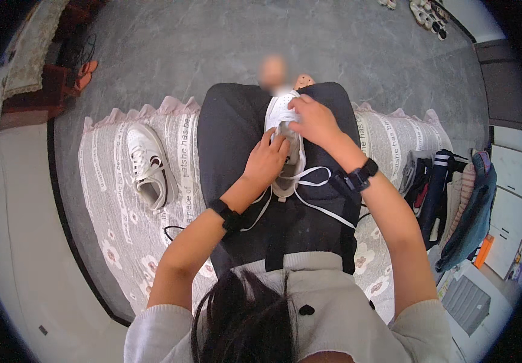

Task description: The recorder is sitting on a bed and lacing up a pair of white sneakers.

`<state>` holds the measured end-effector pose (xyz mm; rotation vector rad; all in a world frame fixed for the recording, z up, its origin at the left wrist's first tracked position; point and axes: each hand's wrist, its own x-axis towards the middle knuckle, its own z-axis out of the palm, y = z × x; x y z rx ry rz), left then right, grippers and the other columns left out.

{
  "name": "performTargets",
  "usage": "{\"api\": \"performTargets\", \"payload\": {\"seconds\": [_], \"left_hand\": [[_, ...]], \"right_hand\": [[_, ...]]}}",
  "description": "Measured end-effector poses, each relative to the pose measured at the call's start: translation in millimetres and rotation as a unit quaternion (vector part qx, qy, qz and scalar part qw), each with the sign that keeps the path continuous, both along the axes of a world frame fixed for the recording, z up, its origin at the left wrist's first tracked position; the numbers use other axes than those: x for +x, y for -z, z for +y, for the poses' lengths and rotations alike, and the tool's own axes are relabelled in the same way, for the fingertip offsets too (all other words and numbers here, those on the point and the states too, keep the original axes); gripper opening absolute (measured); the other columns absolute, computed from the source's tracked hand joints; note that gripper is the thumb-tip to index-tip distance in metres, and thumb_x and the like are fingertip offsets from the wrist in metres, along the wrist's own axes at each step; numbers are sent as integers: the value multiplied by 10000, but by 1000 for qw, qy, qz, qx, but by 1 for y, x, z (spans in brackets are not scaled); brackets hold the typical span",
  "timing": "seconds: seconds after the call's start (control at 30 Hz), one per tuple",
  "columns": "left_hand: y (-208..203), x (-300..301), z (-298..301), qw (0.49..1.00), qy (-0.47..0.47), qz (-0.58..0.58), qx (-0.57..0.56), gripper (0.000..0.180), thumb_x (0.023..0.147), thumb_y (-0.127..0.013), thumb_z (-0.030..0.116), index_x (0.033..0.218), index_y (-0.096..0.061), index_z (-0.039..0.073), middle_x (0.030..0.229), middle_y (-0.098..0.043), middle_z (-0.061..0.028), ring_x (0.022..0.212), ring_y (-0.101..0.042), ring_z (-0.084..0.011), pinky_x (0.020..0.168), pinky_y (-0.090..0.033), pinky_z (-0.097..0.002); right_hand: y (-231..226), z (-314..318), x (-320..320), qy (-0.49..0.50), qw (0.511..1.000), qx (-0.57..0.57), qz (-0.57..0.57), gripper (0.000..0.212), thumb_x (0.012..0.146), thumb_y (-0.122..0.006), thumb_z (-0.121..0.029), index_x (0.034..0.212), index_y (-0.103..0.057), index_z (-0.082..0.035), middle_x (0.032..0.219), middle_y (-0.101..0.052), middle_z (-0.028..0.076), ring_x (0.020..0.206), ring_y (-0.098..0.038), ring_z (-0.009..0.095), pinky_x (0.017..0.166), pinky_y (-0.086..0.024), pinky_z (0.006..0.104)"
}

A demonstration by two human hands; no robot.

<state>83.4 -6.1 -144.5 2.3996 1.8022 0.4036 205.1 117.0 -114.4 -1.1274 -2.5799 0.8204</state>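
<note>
A white sneaker [281, 111] rests on my dark-trousered lap, its toe pointing away from me and its grey inside showing. My left hand [267, 158] grips the sneaker's left side at the opening, fingers bent over the edge. From the right, my right hand [315, 123] has its curled fingers and thumb on the laced front; whether a lace is pinched there is hard to make out. Loose ends of a white shoelace [327, 212] trail over my lap on both sides. The matching sneaker [149, 166], with a dark side mark, lies to my left, apart from both hands.
A pale patterned cover [113, 199] with a ruffled edge spreads beneath me. Folded clothes [454, 193] are stacked on the right, beside white drawers [506, 212]. Orange slippers [85, 74] lie at the far left, and more shoes [427, 15] stand on the grey floor at the far right.
</note>
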Motion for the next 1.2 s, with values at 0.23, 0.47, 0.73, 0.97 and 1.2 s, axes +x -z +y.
{"api": "performTargets", "payload": {"seconds": [0.23,0.47,0.73,0.97,1.2], "left_hand": [[-1,-3,0,999,-6,-28,-31,215,718,-506,78,919,-478,8,972,-517,-133,1051,-454,-327,818,-464,-336],[-3,-1,0,998,-4,-42,-37,265,704,-506,58,964,-486,9,974,-519,-135,1040,-450,-337,848,-438,-347],[0,-1,-1,998,0,-25,-62,296,702,-517,65,992,-510,7,998,-517,-122,1061,-438,-331,887,-410,-352],[2,4,0,999,-21,25,-11,199,716,-536,117,892,-557,26,1002,-487,-114,994,-462,-301,734,-499,-320],[-5,26,16,967,-90,121,-203,293,714,-559,96,989,-541,-4,992,-473,-114,891,-500,-268,639,-537,-293]], "right_hand": [[29,4,-17,-111,982,132,-72,155,681,-586,-136,796,-553,-37,805,-571,122,764,-589,267,616,-490,372],[31,1,0,64,997,14,38,109,737,-545,-123,748,-532,-16,764,-566,157,718,-565,331,631,-466,404],[15,-5,6,130,982,16,134,139,692,-610,-122,759,-542,-22,757,-544,117,650,-574,264,589,-464,346],[-2,-36,1,-91,976,99,-170,174,646,-617,-158,779,-601,-47,771,-553,118,683,-597,256,613,-483,368],[-3,-46,-15,-62,956,91,-272,82,674,-585,-137,691,-629,-70,719,-601,101,617,-621,237,524,-478,342]]}}
